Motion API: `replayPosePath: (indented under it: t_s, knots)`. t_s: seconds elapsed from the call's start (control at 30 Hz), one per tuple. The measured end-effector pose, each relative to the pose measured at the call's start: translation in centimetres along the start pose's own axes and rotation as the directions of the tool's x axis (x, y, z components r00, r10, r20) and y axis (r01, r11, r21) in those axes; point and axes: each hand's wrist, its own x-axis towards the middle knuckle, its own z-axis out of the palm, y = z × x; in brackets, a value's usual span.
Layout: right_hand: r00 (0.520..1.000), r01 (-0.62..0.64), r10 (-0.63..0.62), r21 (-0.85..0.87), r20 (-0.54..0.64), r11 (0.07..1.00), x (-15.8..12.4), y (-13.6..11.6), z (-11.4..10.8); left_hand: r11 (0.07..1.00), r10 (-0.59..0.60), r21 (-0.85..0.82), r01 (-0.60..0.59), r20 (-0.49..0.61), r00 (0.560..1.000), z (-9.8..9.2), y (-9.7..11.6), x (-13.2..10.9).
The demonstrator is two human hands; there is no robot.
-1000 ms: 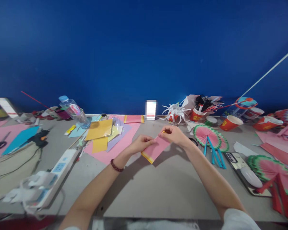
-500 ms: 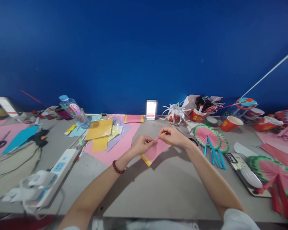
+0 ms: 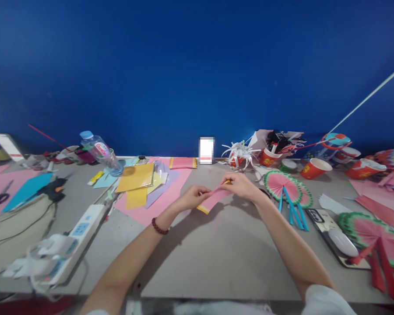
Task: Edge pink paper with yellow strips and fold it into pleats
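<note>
A pink paper piece [image 3: 214, 199] with yellow-edged ends is held above the grey table, near the middle of the view. My left hand [image 3: 193, 197], with a dark beaded bracelet on its wrist, pinches the paper's upper left part. At its upper right, the fingers of my right hand [image 3: 237, 185] are closed on the paper. The fingertips of both hands are close together along the upper edge, and the paper hangs below them. Another pink piece with yellow ends [image 3: 183, 162] lies flat by the blue wall.
Left are coloured sheets [image 3: 136, 176], a tilted plastic bottle [image 3: 101, 151] and a white power strip [image 3: 82, 234]. Right are watermelon-patterned paper fans [image 3: 284, 186], red paper cups [image 3: 315, 168] and a phone with a white mouse [image 3: 343, 243] on it. A phone [image 3: 206, 150] stands at the wall.
The held paper's lower edge has risen, and less of its surface shows below my hands. Both hands have shifted slightly, my right hand a little to the right.
</note>
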Motion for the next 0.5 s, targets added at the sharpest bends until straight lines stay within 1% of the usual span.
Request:
replayPosePath:
  t_s: [0.27,0.37,0.43,0.5]
  knots:
    - [1.000,0.006,-0.006,0.007,-0.002,1.000,0.07,0.75,0.06,0.997,0.047,0.056,-0.046,-0.010,0.999,-0.06,0.22,-0.06]
    - [1.000,0.000,0.000,-0.007,-0.009,1.000,0.09,0.78,0.08,0.987,0.070,0.147,-0.063,-0.040,0.997,0.00,0.32,-0.12]
    - [1.000,0.008,-0.009,-0.052,-0.012,0.999,0.10,0.61,0.20,0.972,0.091,0.224,-0.076,-0.057,0.994,0.15,0.47,-0.18]
    - [0.997,0.069,-0.072,-0.147,-0.013,0.987,0.07,0.23,0.49,0.950,0.098,0.302,-0.071,-0.073,0.993,0.43,0.57,-0.25]
